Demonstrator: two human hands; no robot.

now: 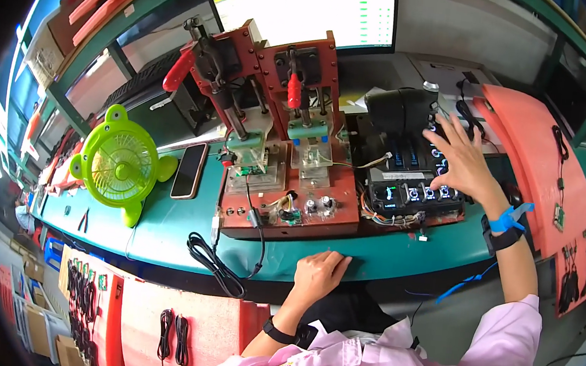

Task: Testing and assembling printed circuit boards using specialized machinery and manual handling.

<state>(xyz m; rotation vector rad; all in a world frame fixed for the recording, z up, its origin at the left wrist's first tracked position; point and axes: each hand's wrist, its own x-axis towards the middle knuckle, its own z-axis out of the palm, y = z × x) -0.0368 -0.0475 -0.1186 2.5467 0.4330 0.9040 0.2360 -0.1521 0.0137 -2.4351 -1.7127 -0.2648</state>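
My right hand (463, 163) is over the right side of a black control box (400, 172) with lit knobs and blue sliders. Its fingers are spread, with nothing held; whether a fingertip touches a knob I cannot tell. My left hand (319, 276) rests loosely curled at the front edge of the green bench, and no object shows in it. Just beyond it stands a red test fixture (289, 221) with two toggle clamps. A green circuit board (246, 169) sits under the left clamp, which has a red handle (179, 70). The other red handle (295, 91) points upward.
A green fan (121, 170) and a phone (189, 171) stand left of the fixture. A black coiled cable (218, 264) hangs over the bench edge. Behind is a lit monitor (310, 8). Pink foam sheets (541, 164) with cables lie at right; another foam block (209, 323) is at lower left.
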